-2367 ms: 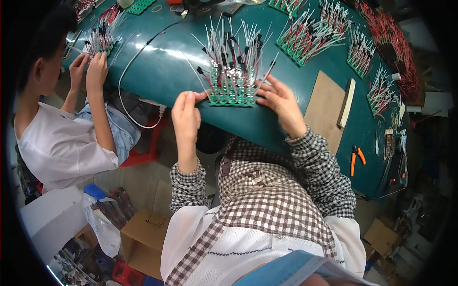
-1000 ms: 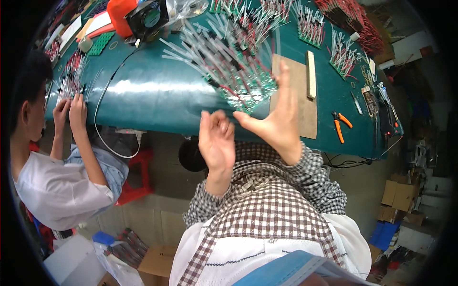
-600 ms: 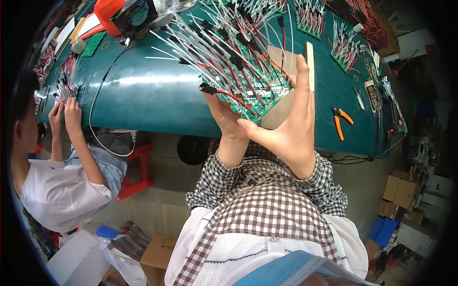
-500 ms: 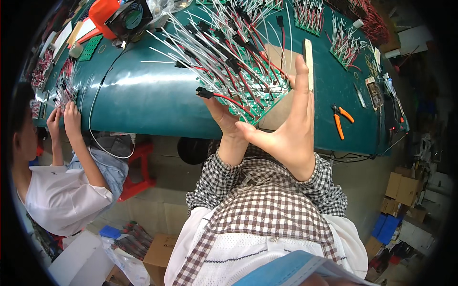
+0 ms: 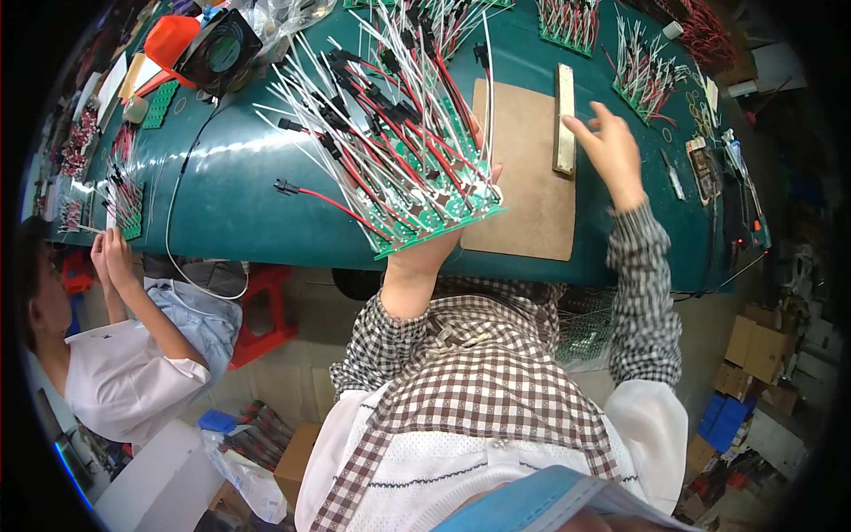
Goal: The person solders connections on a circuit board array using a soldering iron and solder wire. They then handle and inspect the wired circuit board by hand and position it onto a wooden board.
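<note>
My left hand (image 5: 424, 259) supports a green circuit board panel (image 5: 434, 229) from beneath, its palm mostly hidden under it. Many white, red and black wires with black plugs (image 5: 372, 111) stand up from the panel. One red and black lead with a plug (image 5: 285, 187) hangs out over its left side. Free of the panel, my right hand (image 5: 613, 149) is raised beside a narrow pale bar (image 5: 565, 124). Its fingers are apart and nothing shows in them. The bar lies on the right part of a brown board (image 5: 519, 177).
More wired panels (image 5: 569, 25) (image 5: 643, 80) lie at the far side of the green table (image 5: 292, 213). A black fan (image 5: 222, 53) stands at the far left, and a knife-like tool (image 5: 672, 176) lies at right. Another person's hands (image 5: 111, 262) work on wires at left.
My right hand has let go of the panel and moved right and up. My left hand keeps the panel, now turned and shifted left. The brown board is more exposed; my right forearm covers the orange-handled cutters' spot.
</note>
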Tool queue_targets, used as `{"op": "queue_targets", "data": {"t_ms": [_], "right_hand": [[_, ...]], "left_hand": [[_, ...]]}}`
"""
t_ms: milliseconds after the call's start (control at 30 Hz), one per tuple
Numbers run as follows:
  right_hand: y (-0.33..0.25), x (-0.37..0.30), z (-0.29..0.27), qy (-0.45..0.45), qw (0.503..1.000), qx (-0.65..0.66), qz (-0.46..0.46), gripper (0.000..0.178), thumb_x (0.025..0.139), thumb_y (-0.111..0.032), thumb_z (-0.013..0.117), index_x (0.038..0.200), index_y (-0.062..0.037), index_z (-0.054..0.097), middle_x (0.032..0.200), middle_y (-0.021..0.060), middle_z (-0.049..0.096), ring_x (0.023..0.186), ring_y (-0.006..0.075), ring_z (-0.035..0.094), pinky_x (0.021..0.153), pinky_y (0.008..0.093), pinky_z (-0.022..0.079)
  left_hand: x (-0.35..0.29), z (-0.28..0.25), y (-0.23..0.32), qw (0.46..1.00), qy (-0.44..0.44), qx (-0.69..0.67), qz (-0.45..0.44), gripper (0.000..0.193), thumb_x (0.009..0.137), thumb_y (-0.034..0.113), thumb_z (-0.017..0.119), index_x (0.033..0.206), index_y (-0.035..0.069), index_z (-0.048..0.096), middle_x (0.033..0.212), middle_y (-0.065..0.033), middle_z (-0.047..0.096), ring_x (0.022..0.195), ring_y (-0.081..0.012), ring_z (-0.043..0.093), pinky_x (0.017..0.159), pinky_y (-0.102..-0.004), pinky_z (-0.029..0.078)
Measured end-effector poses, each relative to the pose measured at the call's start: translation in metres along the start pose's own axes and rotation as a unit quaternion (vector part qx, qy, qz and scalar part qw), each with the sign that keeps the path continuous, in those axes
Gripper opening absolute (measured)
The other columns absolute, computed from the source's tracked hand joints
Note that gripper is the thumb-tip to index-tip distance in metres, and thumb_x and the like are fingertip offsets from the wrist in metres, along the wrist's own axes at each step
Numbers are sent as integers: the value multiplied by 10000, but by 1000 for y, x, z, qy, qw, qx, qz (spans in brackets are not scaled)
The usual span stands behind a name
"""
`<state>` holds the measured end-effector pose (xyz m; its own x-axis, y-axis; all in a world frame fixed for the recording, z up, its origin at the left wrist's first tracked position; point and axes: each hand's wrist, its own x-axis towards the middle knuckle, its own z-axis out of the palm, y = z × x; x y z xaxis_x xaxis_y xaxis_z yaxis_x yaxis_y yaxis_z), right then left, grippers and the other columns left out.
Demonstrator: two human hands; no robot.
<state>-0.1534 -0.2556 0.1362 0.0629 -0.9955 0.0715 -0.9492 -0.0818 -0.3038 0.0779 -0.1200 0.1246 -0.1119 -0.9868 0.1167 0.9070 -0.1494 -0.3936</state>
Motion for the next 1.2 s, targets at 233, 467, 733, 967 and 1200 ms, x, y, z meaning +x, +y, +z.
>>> {"op": "queue_targets", "data": {"t_ms": [233,467,733,967,1200], "right_hand": [[2,32,32,44,997,-42,-42,391,715,-383,576,886,-40,656,879,164,618,799,335,605,689,437,484],[65,21,15,39,995,-78,-49,408,742,-401,573,931,-47,640,871,152,589,823,330,589,697,431,469],[76,-2,-20,72,993,13,-95,306,826,-285,592,1047,-77,629,917,125,573,808,285,586,689,371,465],[-53,-69,-61,-71,848,471,-233,119,844,-57,615,941,7,639,828,30,587,746,87,559,653,202,445],[-77,-81,-58,-74,850,461,-243,122,806,-80,653,904,-9,667,766,30,585,619,61,517,545,198,401]], "left_hand": [[4,2,-3,998,34,35,-49,642,909,461,373,1415,83,257,1449,-100,275,1322,-268,294,1099,-521,177],[-2,2,-6,992,64,95,-53,700,867,484,446,1418,94,262,1463,-90,258,1333,-253,269,1111,-471,128],[3,-6,-24,988,-75,104,-85,660,910,493,369,1386,41,299,1408,-165,336,1280,-290,363,1075,-482,256],[-8,-2,-17,988,98,107,-46,608,927,465,341,1376,55,325,1399,-162,352,1286,-318,345,1073,-527,232],[-13,-6,-20,965,84,248,-20,590,913,456,373,1378,94,339,1405,-109,359,1290,-266,341,1088,-471,202]]}}
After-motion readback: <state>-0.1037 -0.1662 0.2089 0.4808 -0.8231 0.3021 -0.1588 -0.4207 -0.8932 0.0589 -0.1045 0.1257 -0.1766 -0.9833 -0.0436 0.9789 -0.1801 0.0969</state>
